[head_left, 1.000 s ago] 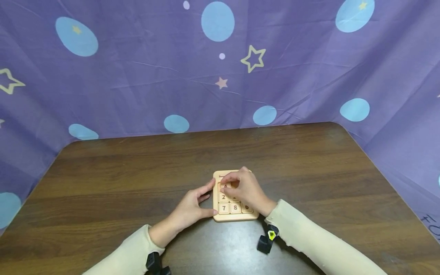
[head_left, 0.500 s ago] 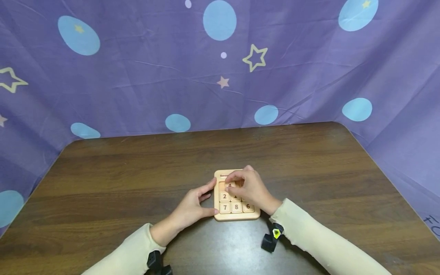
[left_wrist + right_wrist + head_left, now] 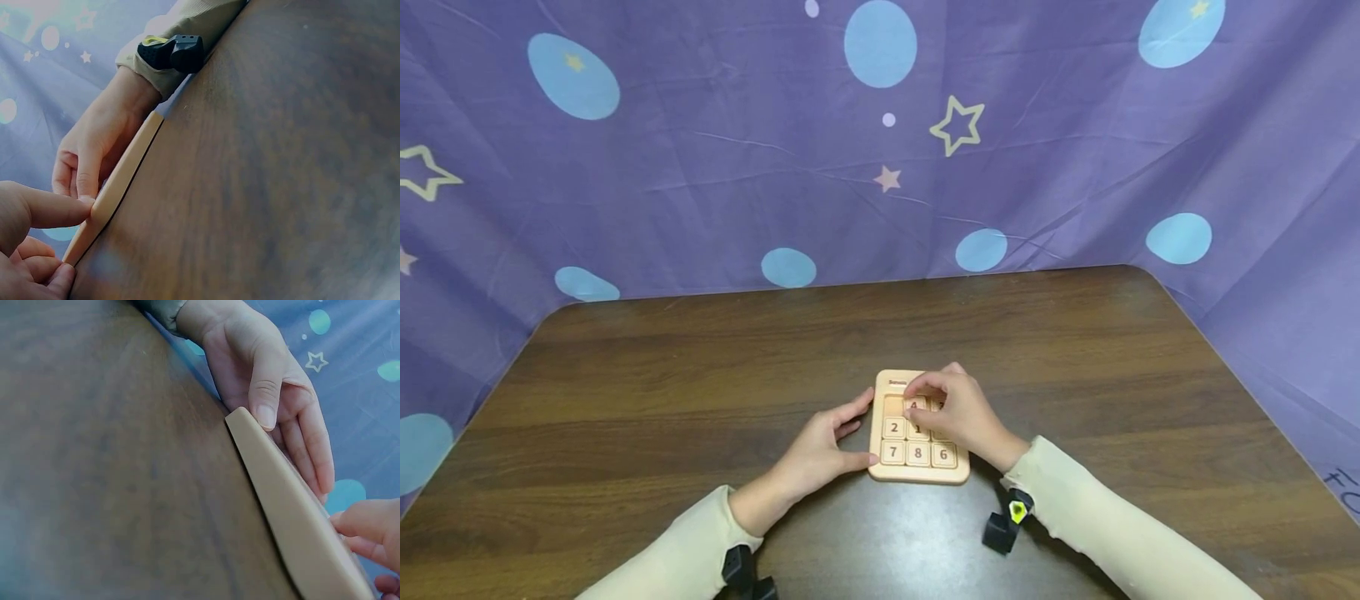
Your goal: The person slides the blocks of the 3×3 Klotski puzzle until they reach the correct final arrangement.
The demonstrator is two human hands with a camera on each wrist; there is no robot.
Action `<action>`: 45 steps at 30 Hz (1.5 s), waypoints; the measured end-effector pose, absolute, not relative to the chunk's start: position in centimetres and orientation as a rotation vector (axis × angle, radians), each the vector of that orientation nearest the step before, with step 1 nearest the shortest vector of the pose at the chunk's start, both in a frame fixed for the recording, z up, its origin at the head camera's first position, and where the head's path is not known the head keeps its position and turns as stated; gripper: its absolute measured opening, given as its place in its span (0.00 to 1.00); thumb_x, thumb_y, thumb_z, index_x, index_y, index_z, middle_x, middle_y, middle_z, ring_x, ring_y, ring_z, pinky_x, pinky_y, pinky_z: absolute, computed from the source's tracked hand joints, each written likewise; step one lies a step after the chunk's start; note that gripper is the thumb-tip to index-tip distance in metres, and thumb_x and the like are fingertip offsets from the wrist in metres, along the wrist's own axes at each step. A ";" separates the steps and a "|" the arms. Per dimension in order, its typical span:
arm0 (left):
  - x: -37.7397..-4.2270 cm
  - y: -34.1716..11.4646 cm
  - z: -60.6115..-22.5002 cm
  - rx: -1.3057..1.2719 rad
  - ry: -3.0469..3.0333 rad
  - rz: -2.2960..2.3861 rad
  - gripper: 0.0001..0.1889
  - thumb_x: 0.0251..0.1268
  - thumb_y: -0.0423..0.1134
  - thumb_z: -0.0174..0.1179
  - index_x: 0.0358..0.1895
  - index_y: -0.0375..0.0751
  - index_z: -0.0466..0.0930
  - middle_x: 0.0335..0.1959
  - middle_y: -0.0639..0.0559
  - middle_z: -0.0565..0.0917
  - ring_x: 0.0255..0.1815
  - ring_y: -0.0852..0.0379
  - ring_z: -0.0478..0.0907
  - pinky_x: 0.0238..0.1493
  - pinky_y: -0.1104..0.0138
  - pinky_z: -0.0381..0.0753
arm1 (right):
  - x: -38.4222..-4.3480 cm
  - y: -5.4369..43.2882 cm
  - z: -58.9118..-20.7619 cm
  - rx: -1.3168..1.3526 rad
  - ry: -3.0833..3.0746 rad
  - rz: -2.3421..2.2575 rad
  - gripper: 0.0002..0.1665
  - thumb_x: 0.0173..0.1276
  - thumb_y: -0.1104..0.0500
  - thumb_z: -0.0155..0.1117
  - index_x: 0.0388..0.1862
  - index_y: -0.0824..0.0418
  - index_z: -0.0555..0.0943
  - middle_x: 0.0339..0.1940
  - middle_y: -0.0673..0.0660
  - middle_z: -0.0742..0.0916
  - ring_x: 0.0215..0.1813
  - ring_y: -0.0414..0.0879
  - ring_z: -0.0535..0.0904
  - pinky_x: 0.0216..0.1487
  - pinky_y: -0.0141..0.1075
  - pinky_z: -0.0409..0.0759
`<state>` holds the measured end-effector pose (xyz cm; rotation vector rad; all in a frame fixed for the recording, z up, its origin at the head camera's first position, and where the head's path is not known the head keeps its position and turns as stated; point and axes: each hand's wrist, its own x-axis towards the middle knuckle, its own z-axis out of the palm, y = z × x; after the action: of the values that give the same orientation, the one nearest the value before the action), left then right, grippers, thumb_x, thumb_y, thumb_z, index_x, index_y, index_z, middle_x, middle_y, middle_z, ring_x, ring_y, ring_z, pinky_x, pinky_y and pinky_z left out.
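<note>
A pale wooden number puzzle board (image 3: pixel 919 475) lies flat on the table. My left hand (image 3: pixel 814 457) is beside its left edge, thumb on the near-left corner and other fingers fairly straight toward the far-left corner. In the right wrist view that thumb (image 3: pixel 267 417) lies on the board's edge. My right hand (image 3: pixel 964 414) reaches over the upper right, thumb and index finger pinching the tile marked 4 (image 3: pixel 914 406) in the top row's middle. Left of it is a bare slot (image 3: pixel 893 406). Tiles 2 (image 3: pixel 894 427), 7 (image 3: pixel 892 453), 8 (image 3: pixel 917 453) and 6 (image 3: pixel 943 454) show; the hand partly hides others.
The board sits on a dark brown wooden table (image 3: pixel 700 358). Behind the table hangs a purple cloth (image 3: pixel 715 183) with blue dots and stars. A black wrist device (image 3: pixel 1000 532) hangs by the right sleeve, and another black device (image 3: pixel 739 568) is on the left.
My right hand has moved right, and the 4 tile has slid from the top-left slot to the top middle, baring the left slot. My left hand has stayed at the board's left side.
</note>
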<state>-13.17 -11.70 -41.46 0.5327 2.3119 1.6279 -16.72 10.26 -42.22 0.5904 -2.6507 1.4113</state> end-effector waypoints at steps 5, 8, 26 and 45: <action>-13.2 -11.9 -41.5 0.541 2.306 1.624 0.42 0.47 0.25 0.68 0.68 0.27 0.59 0.70 0.39 0.62 0.69 0.43 0.60 0.67 0.54 0.66 | -16.8 10.4 -42.6 0.617 -2.636 1.442 0.11 0.48 0.61 0.76 0.32 0.53 0.85 0.29 0.49 0.79 0.36 0.42 0.68 0.34 0.29 0.73; -13.2 -11.9 -41.5 0.564 2.296 1.619 0.42 0.47 0.26 0.68 0.68 0.26 0.58 0.71 0.38 0.61 0.70 0.42 0.59 0.67 0.54 0.66 | -17.0 10.4 -42.7 0.649 -2.643 1.448 0.11 0.48 0.60 0.76 0.33 0.53 0.85 0.31 0.48 0.79 0.37 0.42 0.68 0.36 0.29 0.73; -13.0 -11.8 -41.4 0.596 2.418 1.487 0.43 0.46 0.30 0.70 0.69 0.30 0.59 0.71 0.39 0.61 0.67 0.43 0.62 0.65 0.58 0.70 | -17.5 10.4 -42.9 0.700 -2.653 1.499 0.11 0.49 0.60 0.76 0.33 0.52 0.85 0.34 0.48 0.80 0.39 0.41 0.68 0.40 0.30 0.75; -12.9 -11.5 -41.5 0.566 2.434 1.461 0.44 0.46 0.32 0.71 0.69 0.33 0.60 0.71 0.43 0.61 0.68 0.46 0.62 0.67 0.55 0.66 | -17.2 12.8 -43.1 0.624 -2.553 1.477 0.09 0.50 0.61 0.74 0.33 0.52 0.86 0.35 0.45 0.84 0.42 0.42 0.73 0.44 0.34 0.73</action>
<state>-12.92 -11.45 -41.48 0.5660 2.4343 1.4612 -17.19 12.75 -43.09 0.6244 -2.5526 1.4766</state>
